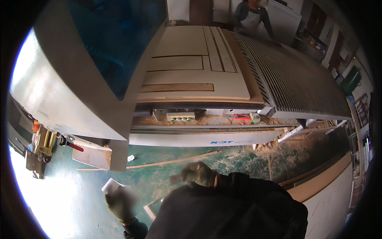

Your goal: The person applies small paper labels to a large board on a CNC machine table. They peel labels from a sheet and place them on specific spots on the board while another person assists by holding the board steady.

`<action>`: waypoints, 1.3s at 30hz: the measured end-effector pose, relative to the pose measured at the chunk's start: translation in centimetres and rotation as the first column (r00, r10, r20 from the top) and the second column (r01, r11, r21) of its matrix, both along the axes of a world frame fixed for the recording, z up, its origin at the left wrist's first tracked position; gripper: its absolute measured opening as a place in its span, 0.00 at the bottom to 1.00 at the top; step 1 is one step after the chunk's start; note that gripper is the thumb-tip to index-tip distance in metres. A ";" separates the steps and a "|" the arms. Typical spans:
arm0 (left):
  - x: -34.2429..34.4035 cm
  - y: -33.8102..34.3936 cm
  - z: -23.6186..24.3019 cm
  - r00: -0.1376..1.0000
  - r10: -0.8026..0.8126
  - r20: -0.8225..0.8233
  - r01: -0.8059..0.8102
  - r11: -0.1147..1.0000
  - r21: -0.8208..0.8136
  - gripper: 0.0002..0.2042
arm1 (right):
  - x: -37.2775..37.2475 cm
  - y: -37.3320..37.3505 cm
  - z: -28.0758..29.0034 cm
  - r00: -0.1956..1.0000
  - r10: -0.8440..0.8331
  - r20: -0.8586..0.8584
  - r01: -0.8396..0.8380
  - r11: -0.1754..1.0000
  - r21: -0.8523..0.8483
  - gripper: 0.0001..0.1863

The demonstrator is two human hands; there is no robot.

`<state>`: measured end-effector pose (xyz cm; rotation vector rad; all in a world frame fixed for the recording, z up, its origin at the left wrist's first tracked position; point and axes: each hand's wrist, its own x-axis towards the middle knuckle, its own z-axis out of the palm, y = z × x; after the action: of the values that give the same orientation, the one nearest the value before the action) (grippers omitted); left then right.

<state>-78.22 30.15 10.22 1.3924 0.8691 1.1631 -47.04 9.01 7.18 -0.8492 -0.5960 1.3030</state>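
My left hand [118, 208], in a dark greenish glove, is at the lower left. Its fingers are closed on a flat white piece [112, 186], partly smeared, so its kind does not show. My right hand [197, 174], gloved too, is bent in front of my dark sleeve, in front of the machine's lower rail. A small greyish thing [175, 179] sticks out from its closed fingers; what it is I cannot make out. Beyond both hands, a pale panel [181, 46] with cut rectangular outlines lies on the machine bed.
A white machine housing [79, 79] with a dark blue window rises at left. Right of the panel is a ribbed table [302, 79], with a person [252, 18] behind it. Sawdust, a tape measure [254, 118] and a thin strip [167, 161] lie about. Boards [326, 199] lean at lower right.
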 end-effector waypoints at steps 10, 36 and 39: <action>0.4 -0.2 1.4 0.992 -0.028 0.122 0.037 0.997 -0.074 0.23 | -1.9 1.0 2.9 0.947 0.010 0.321 0.052 0.982 -0.183 0.08; 0.1 0.6 0.9 0.916 0.058 0.396 -0.016 0.994 -0.109 0.29 | -5.4 9.5 13.2 0.965 -0.083 0.247 0.115 0.986 -0.118 0.15; -0.1 0.5 0.7 0.922 0.086 0.378 -0.026 0.986 -0.162 0.32 | -5.3 9.8 14.2 0.969 -0.170 0.177 0.192 0.974 -0.117 0.15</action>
<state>-78.34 30.62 10.90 0.9729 0.7029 1.3273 -52.33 18.81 21.34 -1.1051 -0.5523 1.1213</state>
